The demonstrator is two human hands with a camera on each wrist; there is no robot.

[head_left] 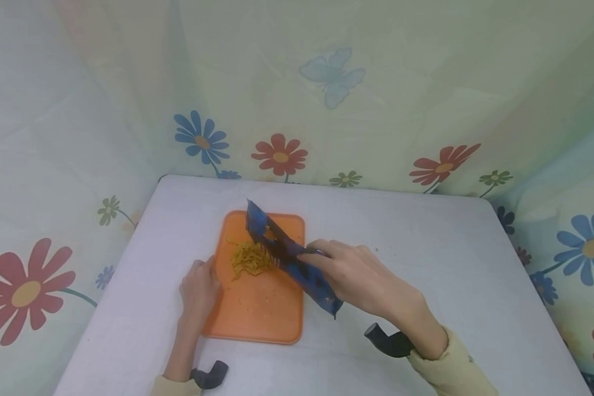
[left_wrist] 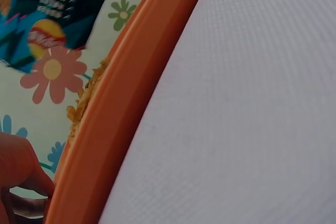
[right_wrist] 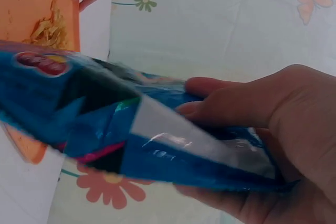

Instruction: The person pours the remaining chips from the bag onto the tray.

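A shallow orange tray [head_left: 262, 311] lies on the white-covered table, with a heap of yellow-brown snack shreds [head_left: 248, 259] toward its upper middle. My left hand [head_left: 198, 286] holds the tray's left edge, and the left wrist view shows fingers [left_wrist: 21, 161] at its rim. Slanting over the tray's right side is a blue snack bag [head_left: 313, 281], gripped by my right hand [head_left: 353, 269] with the thumb on one side and fingers on the other. The right wrist view shows the bag [right_wrist: 100, 108] tilted above the tray. Its contents cannot be seen.
Small crumbs dot the tray around the heap. The white table [head_left: 401, 236] extends to both sides of the tray. Flower-printed curtains [head_left: 391, 110] stand behind and beside the table. A black wrist mount [head_left: 388, 341] sticks out from the right forearm, another [head_left: 210, 375] from the left.
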